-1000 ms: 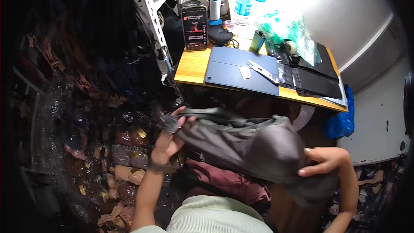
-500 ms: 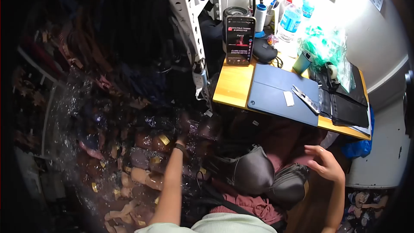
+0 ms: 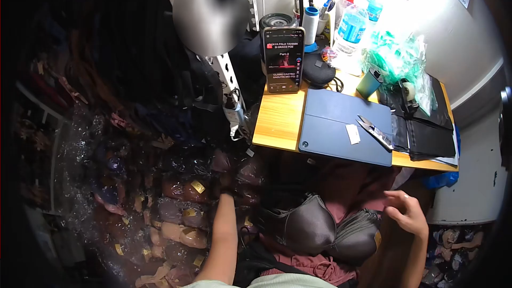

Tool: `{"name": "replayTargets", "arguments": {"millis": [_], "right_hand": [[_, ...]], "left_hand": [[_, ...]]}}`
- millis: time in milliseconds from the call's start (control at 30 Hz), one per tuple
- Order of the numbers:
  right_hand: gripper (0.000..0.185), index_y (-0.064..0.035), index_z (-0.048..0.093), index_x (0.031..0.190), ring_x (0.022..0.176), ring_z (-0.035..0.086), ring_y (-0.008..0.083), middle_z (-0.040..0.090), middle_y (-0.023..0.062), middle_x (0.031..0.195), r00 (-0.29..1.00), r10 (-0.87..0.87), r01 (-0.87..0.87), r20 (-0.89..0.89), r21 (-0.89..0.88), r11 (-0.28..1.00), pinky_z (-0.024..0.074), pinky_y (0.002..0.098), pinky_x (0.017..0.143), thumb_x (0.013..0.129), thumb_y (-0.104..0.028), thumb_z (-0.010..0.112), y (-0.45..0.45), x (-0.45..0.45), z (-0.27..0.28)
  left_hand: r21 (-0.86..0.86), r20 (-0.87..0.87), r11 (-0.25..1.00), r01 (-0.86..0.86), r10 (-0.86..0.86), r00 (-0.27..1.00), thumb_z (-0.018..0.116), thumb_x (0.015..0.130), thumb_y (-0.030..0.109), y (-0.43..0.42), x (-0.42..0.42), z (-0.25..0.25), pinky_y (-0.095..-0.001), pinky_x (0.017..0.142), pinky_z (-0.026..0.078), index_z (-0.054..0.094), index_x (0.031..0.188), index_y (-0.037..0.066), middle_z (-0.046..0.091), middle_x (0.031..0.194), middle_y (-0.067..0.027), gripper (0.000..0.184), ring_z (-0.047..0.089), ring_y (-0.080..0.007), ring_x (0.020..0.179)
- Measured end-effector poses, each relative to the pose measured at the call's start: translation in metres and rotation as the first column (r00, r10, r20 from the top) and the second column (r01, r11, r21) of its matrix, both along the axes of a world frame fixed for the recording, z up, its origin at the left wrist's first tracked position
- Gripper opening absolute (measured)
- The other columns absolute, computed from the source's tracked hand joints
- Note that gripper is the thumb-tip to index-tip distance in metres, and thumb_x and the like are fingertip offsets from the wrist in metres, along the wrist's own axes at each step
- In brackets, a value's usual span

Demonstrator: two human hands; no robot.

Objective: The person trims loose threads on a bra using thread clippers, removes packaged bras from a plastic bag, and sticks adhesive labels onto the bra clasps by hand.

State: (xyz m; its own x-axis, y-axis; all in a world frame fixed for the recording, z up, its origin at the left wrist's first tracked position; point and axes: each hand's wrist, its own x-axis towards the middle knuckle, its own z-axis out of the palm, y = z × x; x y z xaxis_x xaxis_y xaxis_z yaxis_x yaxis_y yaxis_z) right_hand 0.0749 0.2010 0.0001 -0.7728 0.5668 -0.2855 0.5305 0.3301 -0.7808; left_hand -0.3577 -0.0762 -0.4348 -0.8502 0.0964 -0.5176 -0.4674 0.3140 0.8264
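Grey, satiny fabric catches my eye first: the moulded-cup bra [image 3: 309,228] lies cups up across the lap area, over maroon cloth [image 3: 314,266], probably set there to stay within easy reach. Through the head camera I see the right hand [image 3: 408,212] just beside one cup, fingers apart and loosely curled, gripping nothing; I read that as a hand resting ready by the fabric. The left hand [image 3: 225,182] goes down among plastic-wrapped bras [image 3: 184,212], but shadow hides its fingers, so I can't tell whether they grip anything. On the wooden desk [image 3: 274,124], a phone [image 3: 284,61] stands upright, presumably angled for viewing, and thread snips [image 3: 375,132] lie on a blue tablet case [image 3: 338,122], likely handy there.
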Motion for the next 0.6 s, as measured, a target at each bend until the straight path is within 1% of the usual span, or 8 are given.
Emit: {"name": "replayTargets", "arguments": {"millis": [100,167,333,367,400,500,533,600], "right_hand": [[0.037,-0.0003,0.057,0.116,0.083,0.064,0.014,0.067,0.0114,0.092,0.98,0.197,-0.2,-0.036,-0.091,0.976,0.0506,0.027,0.074,0.083,-0.014,0.068,-0.015,-0.071,0.005],[0.035,-0.0004,0.06,0.112,0.082,0.065,0.0211,0.067,0.0122,0.092,0.891,0.418,-0.413,-0.179,0.064,0.908,0.0508,0.0294,0.073,0.084,-0.019,0.067,-0.028,-0.109,-0.005],[0.038,0.0004,0.061,0.107,0.089,0.06,0.0295,0.063,0.0124,0.095,0.742,0.63,-0.553,-0.228,0.323,0.768,0.0491,0.0366,0.08,0.084,-0.03,0.066,-0.08,-0.174,0.0],[0.039,0.0012,0.061,0.106,0.093,0.059,0.0301,0.062,0.0135,0.1,0.718,0.618,-0.49,-0.321,0.397,0.776,0.0482,0.0374,0.082,0.084,-0.03,0.066,-0.09,-0.18,0.001],[0.051,0.004,0.055,0.114,0.099,0.056,0.032,0.057,0.016,0.112,0.69,0.616,-0.428,-0.381,0.471,0.771,0.0464,0.0382,0.086,0.084,-0.035,0.065,-0.097,-0.186,0.003],[0.079,0.0056,0.042,0.124,0.097,0.055,0.0355,0.052,0.0194,0.114,0.713,0.584,-0.29,-0.389,0.594,0.75,0.0465,0.0396,0.086,0.076,-0.051,0.068,-0.109,-0.189,0.027],[0.077,0.0053,0.043,0.121,0.094,0.055,0.0357,0.052,0.019,0.109,0.696,0.611,-0.403,-0.377,0.499,0.767,0.0472,0.0404,0.082,0.075,-0.05,0.07,-0.112,-0.182,0.037],[0.06,0.0034,0.046,0.112,0.084,0.056,0.0333,0.051,0.0144,0.09,0.658,0.682,-0.571,-0.318,0.38,0.728,0.048,0.0413,0.07,0.076,-0.037,0.073,-0.117,-0.162,0.064]], "left_hand": [[0.377,0.268,0.883,-0.28,0.186,0.945,0.06,0.086,0.01,-0.035,0.014,0.064,-0.047,0.094,0.042,0.058,0.105,0.007,0.06,0.108,-0.0075,0.02,0.055,-0.0285,0.104],[0.558,0.325,0.764,-0.324,0.157,0.932,0.061,0.085,0.008,-0.072,0.027,0.122,-0.0473,0.094,0.042,0.059,0.104,0.007,0.06,0.107,-0.0078,0.019,0.055,-0.029,0.104],[0.742,0.066,0.654,-0.148,0.147,0.987,0.06,0.086,0.005,-0.126,0.078,0.284,-0.0422,0.09,0.046,0.055,0.113,0.009,0.061,0.106,-0.007,0.028,0.057,-0.0239,0.101],[0.743,0.014,0.66,-0.112,0.152,0.988,0.06,0.085,0.006,-0.139,0.087,0.292,-0.0413,0.09,0.047,0.054,0.118,0.007,0.061,0.11,-0.0082,0.034,0.057,-0.0242,0.104],[0.848,-0.053,0.521,0.098,-0.101,0.994,0.061,0.083,0.006,-0.188,0.079,0.258,-0.0437,0.091,0.047,0.05,0.125,0.007,0.058,0.119,-0.0108,0.043,0.055,-0.0259,0.11],[0.719,-0.247,0.659,0.221,-0.054,0.967,0.06,0.085,0.011,-0.153,0.116,0.288,-0.0455,0.098,0.044,0.045,0.13,0.007,0.051,0.128,-0.012,0.047,0.05,-0.029,0.117],[0.202,-0.48,0.944,0.26,-0.136,0.867,0.061,0.086,0.017,-0.121,0.128,0.293,-0.0425,0.099,0.044,0.045,0.131,0.006,0.052,0.128,-0.0123,0.049,0.051,-0.0278,0.117],[-0.35,-0.61,0.928,0.125,-0.327,0.722,0.062,0.087,0.022,-0.065,0.115,0.314,-0.0396,0.1,0.044,0.045,0.132,0.006,0.052,0.128,-0.0126,0.05,0.052,-0.0266,0.117]]}}
